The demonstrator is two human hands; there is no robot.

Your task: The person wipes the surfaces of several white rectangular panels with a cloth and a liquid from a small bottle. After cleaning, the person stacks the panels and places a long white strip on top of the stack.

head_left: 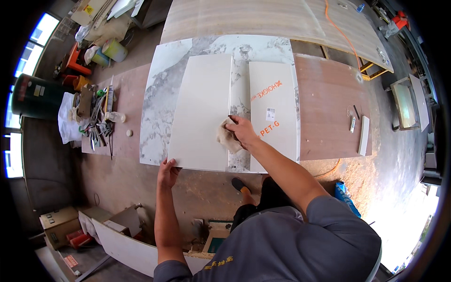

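A plain off-white panel (202, 108) lies on a larger grey-and-white marbled board (159, 89). My left hand (167, 172) grips the panel's near left corner, thumb on top. My right hand (242, 131) is closed on a crumpled cream cloth (227, 136), which rests at the panel's right edge. Some of the cloth is hidden by my fingers. To the right, across a narrow marbled strip, lies a second white panel (277, 155) with orange print and a small label (271, 114). My right forearm passes over its near part.
Hand tools (97, 117) and a white bag (69, 120) lie at the brown worktop's left end. Its right end (324, 103) holds a white strip (363, 135) and a small tube (352, 124). An orange hose (339, 30) crosses the far table. A dark green drum (37, 96) stands left.
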